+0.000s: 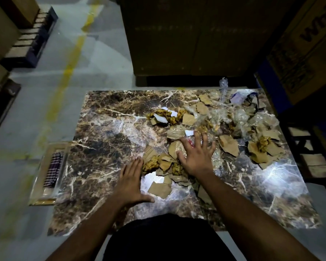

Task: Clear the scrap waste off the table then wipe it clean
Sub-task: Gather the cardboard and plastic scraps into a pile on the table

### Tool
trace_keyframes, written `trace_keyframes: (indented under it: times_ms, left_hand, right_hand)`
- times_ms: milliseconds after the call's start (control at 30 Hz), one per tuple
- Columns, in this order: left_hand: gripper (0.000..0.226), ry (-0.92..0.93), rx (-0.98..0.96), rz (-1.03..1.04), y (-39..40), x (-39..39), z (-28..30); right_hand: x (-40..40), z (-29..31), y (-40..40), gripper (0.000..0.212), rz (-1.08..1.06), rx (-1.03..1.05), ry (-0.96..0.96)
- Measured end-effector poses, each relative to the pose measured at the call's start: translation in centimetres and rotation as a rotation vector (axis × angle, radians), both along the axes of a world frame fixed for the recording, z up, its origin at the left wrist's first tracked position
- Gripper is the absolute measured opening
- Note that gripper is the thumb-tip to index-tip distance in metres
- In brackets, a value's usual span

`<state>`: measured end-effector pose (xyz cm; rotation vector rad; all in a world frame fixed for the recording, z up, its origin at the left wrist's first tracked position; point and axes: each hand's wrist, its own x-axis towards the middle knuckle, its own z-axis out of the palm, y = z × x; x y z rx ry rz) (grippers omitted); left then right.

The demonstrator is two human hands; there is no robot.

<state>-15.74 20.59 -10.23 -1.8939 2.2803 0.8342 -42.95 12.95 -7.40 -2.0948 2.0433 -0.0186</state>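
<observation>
Scrap waste (205, 132) is spread over the middle and far right of the marble table (102, 140): torn brown cardboard pieces, crumpled yellow-brown paper, slips of white paper and clear plastic wrap. A nearer heap (164, 164) of cardboard and crumpled paper lies between the two hands, close to the front edge, while a separate small cluster (166, 117) sits further back, and more pieces are scattered toward the right side.

The clearing step is judged to be in hand, with the scraps being gathered into one pile; wiping has not been started. The next move seems to call for the outlying pieces on the right to be drawn in, and the loose plastic (light and likely to slip) to be trapped under the heavier cardboard.

The right hand (196, 157) is laid flat on the scraps with its fingers spread wide; nothing is pinched. The left hand (132, 178) is held open, fingers straight and together, its fingertips touching the heap's left edge. A checked cloth (53, 168) lies on a tray (41, 194) beside the table's left edge.
</observation>
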Motion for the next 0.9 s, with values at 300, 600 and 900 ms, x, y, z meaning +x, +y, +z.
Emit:
trace_keyframes:
  times_ms: [300,600,900]
  left_hand:
    - [0.164,-0.022,-0.059,-0.025,-1.2,-1.3,0.1]
    - [0.104,-0.015,-0.179,0.056,-4.3,-2.1,-0.9]
    - [0.139,0.079,0.017,0.125,-7.2,-2.0,1.3]
  right_hand:
    - [0.1,0.1,0.0,0.055,0.005,-0.006,0.019]
    - [0.0,0.3,0.2,0.056,0.013,0.015,0.026]
    - [0.0,0.4,0.2,0.060,0.004,0.029,0.013]
